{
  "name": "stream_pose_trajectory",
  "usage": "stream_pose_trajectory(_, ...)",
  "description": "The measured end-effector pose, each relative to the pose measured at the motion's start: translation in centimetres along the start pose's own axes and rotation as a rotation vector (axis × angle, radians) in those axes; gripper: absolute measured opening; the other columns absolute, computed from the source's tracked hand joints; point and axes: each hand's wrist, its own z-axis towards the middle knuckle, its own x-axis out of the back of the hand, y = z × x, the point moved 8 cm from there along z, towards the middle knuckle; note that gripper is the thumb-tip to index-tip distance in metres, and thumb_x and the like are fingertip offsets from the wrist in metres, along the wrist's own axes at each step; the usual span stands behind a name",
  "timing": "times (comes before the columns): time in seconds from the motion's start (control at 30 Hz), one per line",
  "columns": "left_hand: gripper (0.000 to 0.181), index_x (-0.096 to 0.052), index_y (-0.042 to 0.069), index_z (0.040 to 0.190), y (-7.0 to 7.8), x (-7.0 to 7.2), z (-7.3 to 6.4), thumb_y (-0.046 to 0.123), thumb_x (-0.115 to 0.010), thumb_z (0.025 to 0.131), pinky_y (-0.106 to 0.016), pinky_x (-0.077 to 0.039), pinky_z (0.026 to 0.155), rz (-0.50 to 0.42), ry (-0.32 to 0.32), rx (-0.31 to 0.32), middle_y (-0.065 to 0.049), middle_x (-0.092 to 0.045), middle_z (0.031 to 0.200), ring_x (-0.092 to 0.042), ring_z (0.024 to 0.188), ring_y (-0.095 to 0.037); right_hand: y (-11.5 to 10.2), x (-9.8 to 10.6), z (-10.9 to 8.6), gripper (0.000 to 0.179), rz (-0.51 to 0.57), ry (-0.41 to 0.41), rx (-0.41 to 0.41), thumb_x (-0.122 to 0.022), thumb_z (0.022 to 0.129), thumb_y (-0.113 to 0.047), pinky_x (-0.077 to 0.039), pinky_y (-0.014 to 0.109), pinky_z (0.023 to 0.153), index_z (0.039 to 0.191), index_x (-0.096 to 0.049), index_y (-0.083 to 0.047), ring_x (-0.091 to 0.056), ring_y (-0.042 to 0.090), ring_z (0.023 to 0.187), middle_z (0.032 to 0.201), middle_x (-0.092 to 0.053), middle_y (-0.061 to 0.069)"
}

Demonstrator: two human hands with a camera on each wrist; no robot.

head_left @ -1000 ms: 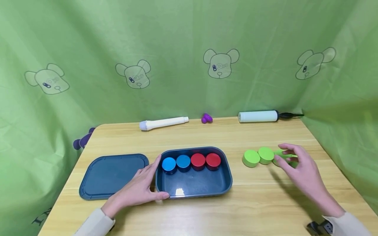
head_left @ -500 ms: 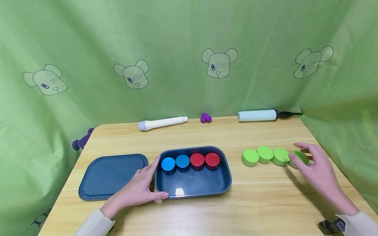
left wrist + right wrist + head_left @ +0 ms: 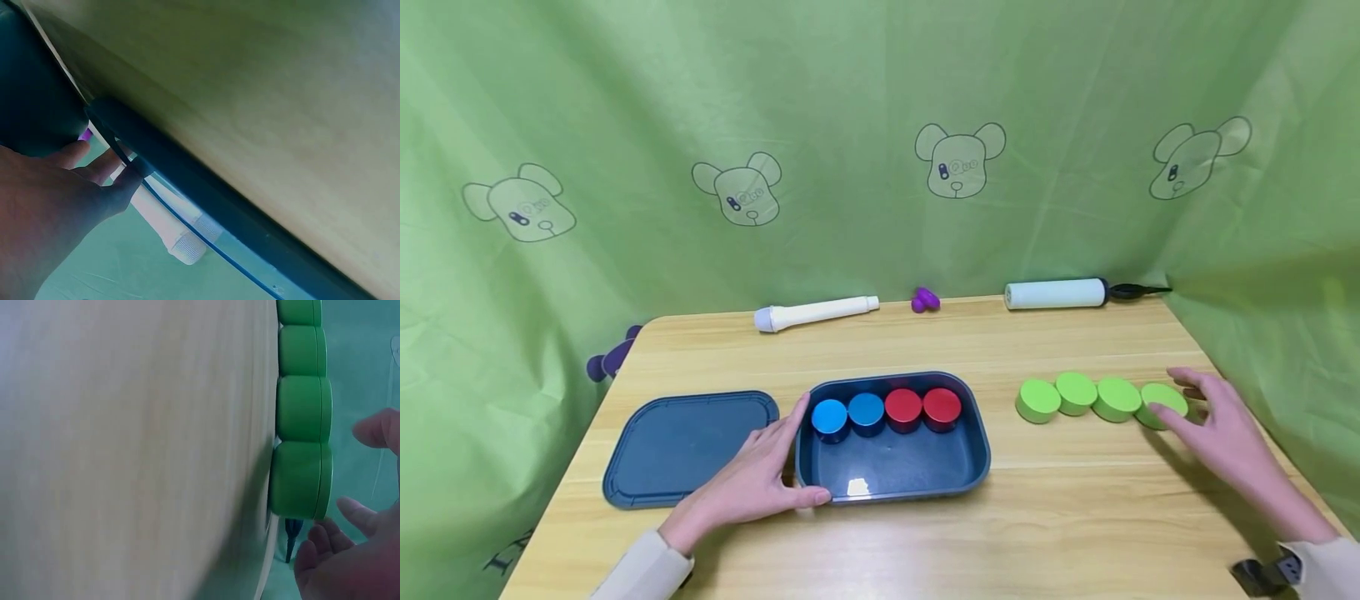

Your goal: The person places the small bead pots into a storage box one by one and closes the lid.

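Note:
My left hand (image 3: 748, 482) rests against the left end of a dark blue box (image 3: 891, 479), fingers along its left side and thumb at the near corner. Two blue round tins (image 3: 866, 410) and two red round tins (image 3: 904, 406) stand in a row along the box's far wall. To the right, several green round tins (image 3: 1077, 390) form a touching row on the table. My right hand (image 3: 1228, 429) hovers with loosely bent, spread fingers around the rightmost green tin (image 3: 1163, 402). In the right wrist view, a gap shows between the fingers and that green tin (image 3: 300, 480).
A dark blue lid (image 3: 688, 446) lies flat left of the box. Along the table's back edge are a white microphone (image 3: 820, 312), a small purple object (image 3: 926, 300) and a pale hand pump (image 3: 1056, 294) with a black tip. A green curtain (image 3: 850, 150) surrounds the wooden table (image 3: 940, 550).
My right hand has moved right along the green row, and the rightmost green tins have come out from behind its fingers. The left hand and the box have stayed put.

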Motion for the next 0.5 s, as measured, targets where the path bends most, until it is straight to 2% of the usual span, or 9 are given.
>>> stream_pose_trajectory(0.03,0.127,0.000,0.031,0.178,0.1,0.0,0.1,0.071,-0.081,0.088,-0.069,-0.022,0.124,0.000,0.000,-0.002,-0.008,-0.029,0.177,-0.031,0.160,-0.035,0.2,0.0,0.1,0.076,0.005,-0.007,0.013,-0.077,0.104,-0.021,-0.049,0.038,0.103,0.159,-0.038,0.015,-0.048,0.061,0.122,0.147,-0.042,0.045)
stream_pose_trajectory(0.07,0.127,-0.001,0.031,0.178,0.1,0.0,0.1,0.072,-0.080,0.088,-0.069,-0.023,0.124,0.000,0.000,-0.004,-0.008,-0.029,0.177,-0.031,0.160,-0.034,0.4,0.1,0.1,0.077,0.005,-0.013,0.022,-0.079,0.102,-0.020,-0.048,0.025,0.098,0.157,-0.039,0.016,-0.054,0.051,0.119,0.145,-0.044,0.045)
stream_pose_trajectory(0.13,0.126,-0.001,0.031,0.178,0.2,0.0,0.2,0.072,-0.080,0.088,-0.069,-0.023,0.124,-0.003,-0.003,-0.009,-0.008,-0.029,0.177,-0.032,0.160,-0.034,0.9,0.1,0.2,0.076,0.012,-0.027,0.037,-0.082,0.099,-0.016,-0.038,0.007,0.083,0.153,-0.042,0.019,-0.061,0.027,0.112,0.141,-0.050,0.044)
stream_pose_trajectory(0.2,0.126,-0.001,0.031,0.177,0.2,-0.1,0.2,0.073,-0.079,0.088,-0.069,-0.023,0.123,-0.005,-0.006,-0.012,-0.008,-0.030,0.177,-0.032,0.160,-0.034,1.4,-0.1,0.1,0.075,0.016,-0.046,0.036,-0.084,0.097,-0.014,-0.040,0.005,0.078,0.150,-0.044,0.020,-0.059,0.004,0.102,0.137,-0.053,0.043)
stream_pose_trajectory(0.27,0.126,0.000,0.032,0.177,0.2,-0.2,0.2,0.073,-0.079,0.088,-0.070,-0.023,0.123,-0.005,-0.007,-0.009,-0.008,-0.030,0.177,-0.032,0.160,-0.035,1.8,-0.4,0.1,0.072,0.015,-0.061,0.022,-0.085,0.097,-0.015,-0.043,0.006,0.077,0.148,-0.046,0.020,-0.050,-0.012,0.096,0.134,-0.055,0.041)
stream_pose_trajectory(0.37,0.126,0.000,0.032,0.177,-0.1,-0.1,-0.1,0.073,-0.080,0.088,-0.071,-0.023,0.123,-0.005,-0.003,-0.002,-0.010,-0.032,0.176,-0.033,0.159,-0.036,2.0,-0.7,0.1,0.069,0.012,-0.073,-0.012,-0.084,0.099,-0.018,-0.045,0.009,0.074,0.146,-0.049,0.019,-0.050,-0.015,0.093,0.133,-0.057,0.040)
stream_pose_trajectory(0.5,0.126,-0.001,0.033,0.177,-0.1,-0.1,0.0,0.074,-0.079,0.088,-0.071,-0.024,0.122,-0.006,0.002,-0.002,-0.010,-0.033,0.175,-0.035,0.158,-0.037,1.9,-0.2,0.1,0.069,0.001,-0.066,-0.055,-0.084,0.099,-0.022,-0.045,0.009,0.072,0.145,-0.051,0.018,-0.050,-0.015,0.091,0.133,-0.058,0.039)
